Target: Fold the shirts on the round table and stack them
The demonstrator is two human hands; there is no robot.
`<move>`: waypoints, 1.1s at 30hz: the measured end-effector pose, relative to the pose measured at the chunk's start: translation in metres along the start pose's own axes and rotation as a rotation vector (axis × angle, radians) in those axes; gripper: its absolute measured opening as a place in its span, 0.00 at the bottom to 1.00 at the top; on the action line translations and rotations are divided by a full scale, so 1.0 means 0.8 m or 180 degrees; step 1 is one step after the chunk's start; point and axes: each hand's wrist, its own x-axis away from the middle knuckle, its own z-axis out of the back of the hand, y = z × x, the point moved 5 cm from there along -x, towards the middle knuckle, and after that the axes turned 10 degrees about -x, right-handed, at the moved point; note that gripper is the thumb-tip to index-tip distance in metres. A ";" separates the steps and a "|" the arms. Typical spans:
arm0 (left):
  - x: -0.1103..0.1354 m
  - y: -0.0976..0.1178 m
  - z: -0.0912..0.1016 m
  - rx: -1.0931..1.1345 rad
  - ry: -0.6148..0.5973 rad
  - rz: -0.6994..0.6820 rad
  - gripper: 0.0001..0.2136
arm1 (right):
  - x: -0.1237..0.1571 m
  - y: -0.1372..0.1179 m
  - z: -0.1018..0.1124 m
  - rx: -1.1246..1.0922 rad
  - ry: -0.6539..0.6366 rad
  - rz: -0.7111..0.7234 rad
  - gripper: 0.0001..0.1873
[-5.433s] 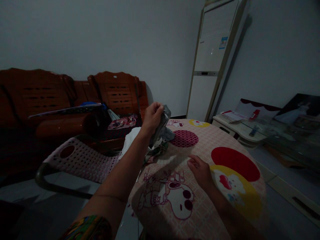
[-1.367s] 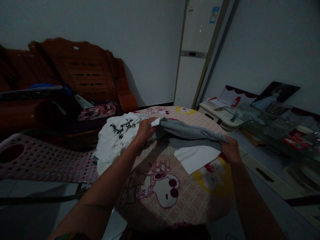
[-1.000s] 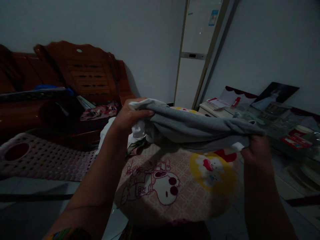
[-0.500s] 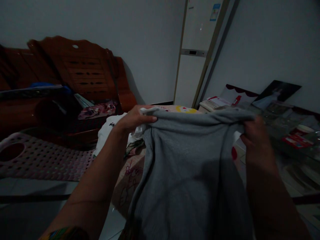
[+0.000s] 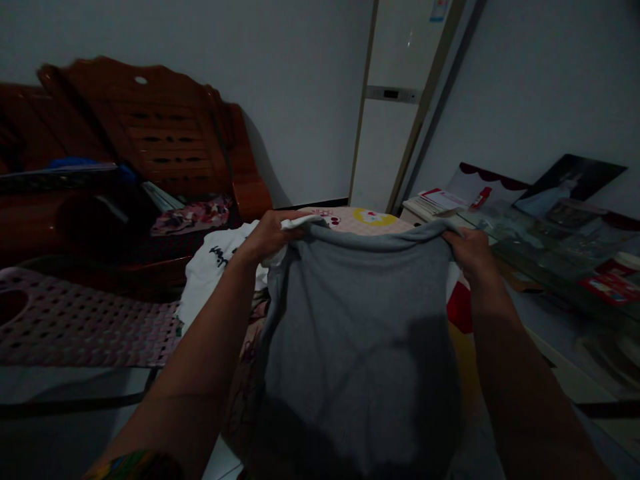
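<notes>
A grey garment (image 5: 360,320) hangs stretched between my two hands, its upper edge rolled over. What sort of garment it is, I cannot make out. My left hand (image 5: 273,237) is closed around its upper left corner, where a white edge shows by the fingers. At the upper right corner my right hand (image 5: 470,250) pinches the cloth. Behind the garment lies a round table with a pink patterned cover (image 5: 345,217), mostly hidden. White clothing (image 5: 210,263) with dark lettering lies beyond my left forearm.
On the left stand a carved wooden sofa (image 5: 165,133) and a pink woven lounge chair (image 5: 100,320). A tall white air conditioner (image 5: 385,140) is at the back. The right side holds a glass-topped cabinet (image 5: 530,240) with papers and a picture (image 5: 570,180).
My right hand has moved inward to the left, and the garment's right corner came with it. The cloth now hangs smoother. The camera view has shifted slightly.
</notes>
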 end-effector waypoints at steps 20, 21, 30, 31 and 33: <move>-0.050 -0.113 -0.122 -0.2742 -0.1050 0.1331 0.18 | -0.004 0.093 -0.109 0.2273 -0.0755 -0.0032 0.19; -0.052 -0.114 -0.118 -0.2691 -0.0902 0.1372 0.18 | -0.011 0.090 -0.109 0.2285 -0.0713 -0.0007 0.18; -0.047 -0.114 -0.071 -0.2291 0.0755 0.1878 0.19 | -0.080 0.059 -0.135 0.2344 -0.0526 0.0316 0.17; -0.046 -0.117 -0.071 -0.2268 0.0817 0.1945 0.19 | -0.081 0.058 -0.140 0.2307 -0.0513 0.0306 0.17; -0.046 -0.120 -0.076 -0.2207 0.0806 0.1993 0.21 | -0.076 0.058 -0.152 0.2241 -0.0567 0.0284 0.19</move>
